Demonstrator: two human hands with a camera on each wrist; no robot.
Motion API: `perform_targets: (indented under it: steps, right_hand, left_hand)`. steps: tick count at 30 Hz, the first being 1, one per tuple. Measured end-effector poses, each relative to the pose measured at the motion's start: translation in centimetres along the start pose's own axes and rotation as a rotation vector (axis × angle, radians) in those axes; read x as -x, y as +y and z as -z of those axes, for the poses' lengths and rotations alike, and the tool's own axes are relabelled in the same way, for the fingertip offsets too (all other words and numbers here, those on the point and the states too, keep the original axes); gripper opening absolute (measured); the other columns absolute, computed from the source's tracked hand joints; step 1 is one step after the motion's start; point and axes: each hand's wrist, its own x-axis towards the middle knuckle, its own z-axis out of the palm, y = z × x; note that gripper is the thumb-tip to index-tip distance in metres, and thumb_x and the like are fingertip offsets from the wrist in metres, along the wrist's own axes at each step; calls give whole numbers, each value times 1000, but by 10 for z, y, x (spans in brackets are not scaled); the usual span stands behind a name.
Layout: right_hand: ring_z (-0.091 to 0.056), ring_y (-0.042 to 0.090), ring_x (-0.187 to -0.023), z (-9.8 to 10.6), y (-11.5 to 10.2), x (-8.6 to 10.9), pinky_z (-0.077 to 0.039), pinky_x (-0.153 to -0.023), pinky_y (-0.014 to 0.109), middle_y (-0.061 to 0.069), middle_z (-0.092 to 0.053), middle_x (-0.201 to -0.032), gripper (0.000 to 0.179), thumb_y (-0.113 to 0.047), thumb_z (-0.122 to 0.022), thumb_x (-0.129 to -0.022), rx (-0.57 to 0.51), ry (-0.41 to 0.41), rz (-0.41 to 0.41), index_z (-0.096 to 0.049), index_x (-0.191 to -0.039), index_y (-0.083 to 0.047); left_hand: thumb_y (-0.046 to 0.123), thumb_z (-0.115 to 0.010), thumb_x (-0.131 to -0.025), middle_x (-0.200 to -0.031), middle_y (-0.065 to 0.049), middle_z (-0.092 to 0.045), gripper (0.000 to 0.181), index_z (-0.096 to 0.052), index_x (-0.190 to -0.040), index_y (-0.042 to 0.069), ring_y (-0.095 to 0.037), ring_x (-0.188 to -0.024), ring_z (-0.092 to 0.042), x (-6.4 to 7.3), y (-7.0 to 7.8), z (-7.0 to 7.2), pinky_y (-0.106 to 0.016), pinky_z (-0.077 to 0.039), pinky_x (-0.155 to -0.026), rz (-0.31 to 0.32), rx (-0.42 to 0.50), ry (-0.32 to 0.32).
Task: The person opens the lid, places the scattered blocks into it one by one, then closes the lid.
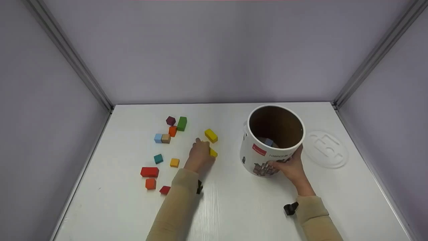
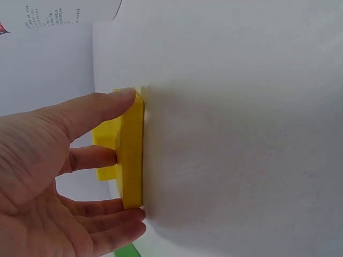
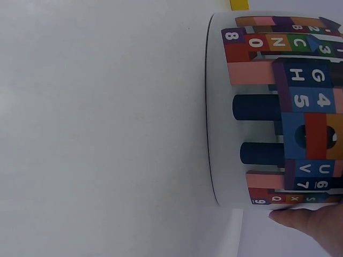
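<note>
My left hand (image 1: 199, 155) grips a long yellow block (image 2: 132, 155) by its ends, thumb at one end and fingers at the other, down at the white tabletop. Just beyond it lies another yellow block (image 1: 211, 135). On the right, my right hand (image 1: 292, 169) holds a white cylindrical bucket (image 1: 248, 159) low on its side, the thumb across the printed front. The bucket stands without its lid, tipped slightly toward me in the head view, and a light blue block (image 1: 268, 142) shows inside. Other contents are hard to make out.
Several loose blocks lie left of my left hand, among them a green block (image 1: 182, 123), a teal cube (image 1: 158, 158) and a red block (image 1: 149, 172). A clear round lid (image 1: 326, 149) lies right of the bucket. Grey walls (image 1: 220, 53) bound the table.
</note>
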Motion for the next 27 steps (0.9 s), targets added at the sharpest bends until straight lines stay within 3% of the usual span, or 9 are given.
perform_targets:
  steps: [8,18,22,27]
  right_hand:
    - [-19,43,-141,1,-2,0,-13,-116,53,26,-19,-152,131,6,-88,-63,47,3,-25,7,-152,-9]
    - [-21,41,-142,1,-3,0,-13,-117,51,25,-20,-152,131,5,-89,-63,67,6,-32,6,-152,-9]
    - [-21,42,-141,1,-2,0,-15,-116,51,25,-21,-151,130,5,-89,-63,56,5,-26,5,-152,-10]
    - [-23,43,-139,0,-2,0,-16,-116,49,26,-24,-149,128,6,-88,-63,37,2,-28,3,-151,-8]
  left_hand:
    - [14,-82,-79,-106,-11,-47,40,-63,-112,6,-26,-93,-47,6,3,2,-35,-50,-84,22,55,-56]
    - [17,-87,-73,-100,-9,-46,40,-63,-103,6,-26,-92,-45,11,5,5,-34,-48,-80,17,132,-66]
    - [22,-88,-73,-98,-9,-47,42,-65,-103,3,-25,-92,-46,11,9,8,-34,-49,-83,-21,142,-11]
    - [26,-88,-72,-105,-15,-51,44,-70,-103,-1,-27,-97,-50,13,20,18,-34,-51,-88,-107,145,127]
